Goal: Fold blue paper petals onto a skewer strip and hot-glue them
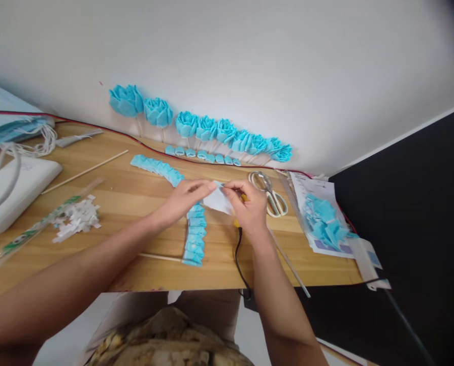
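Observation:
My left hand [187, 195] and my right hand [250, 203] meet over the middle of the wooden table [135, 193]. Both pinch a small pale blue paper piece [218, 201] between their fingertips. Under my right hand lies a yellow tool with a black cord [237, 249] running off the front edge. A curved row of folded blue petals [162, 170] runs from the back left down to a stack [195, 239] below my left hand. A thin wooden stick [160, 257] lies beside that stack.
Several blue paper roses [196, 124] lean against the white wall, with small folded pieces [202, 154] below them. White scissors [270, 195] lie right of my hands. A sheet holding blue paper scraps [324, 218] sits far right. White paper bits [76, 218], a white box [17, 190] and a long stick [84, 172] are left.

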Demonstrator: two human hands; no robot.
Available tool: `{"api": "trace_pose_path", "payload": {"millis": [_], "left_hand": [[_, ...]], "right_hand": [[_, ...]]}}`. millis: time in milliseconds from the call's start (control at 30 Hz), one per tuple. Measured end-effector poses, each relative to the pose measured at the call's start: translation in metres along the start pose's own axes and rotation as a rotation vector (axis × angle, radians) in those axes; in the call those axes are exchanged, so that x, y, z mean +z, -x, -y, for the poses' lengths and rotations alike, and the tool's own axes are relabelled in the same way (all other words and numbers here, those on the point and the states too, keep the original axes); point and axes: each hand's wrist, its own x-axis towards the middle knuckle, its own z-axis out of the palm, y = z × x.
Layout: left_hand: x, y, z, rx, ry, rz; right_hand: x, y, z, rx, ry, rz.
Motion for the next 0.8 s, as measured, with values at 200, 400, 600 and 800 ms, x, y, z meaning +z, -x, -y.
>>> {"api": "trace_pose_path", "payload": {"millis": [200, 400, 600, 800], "left_hand": [[0.0007, -0.0022, 0.0055, -0.02, 0.059, -0.055], [-0.0004, -0.002, 0.006, -0.021, 0.107, -0.101], [-0.001, -0.0037, 0.0075, -0.033, 0.119, -0.12], [0.0008, -0.0025, 0.0076, -0.024, 0.138, -0.103]], "right_hand": [[0.0049, 0.0005, 0.0014, -0.008, 0.006, -0.018], [0.0063, 0.0017, -0.0026, 0.068, -0.061, -0.047], [0.005, 0.0013, -0.0068, 0.099, -0.141, -0.053], [0.006, 0.0011, -0.0057, 0.109, -0.113, -0.063]]}}
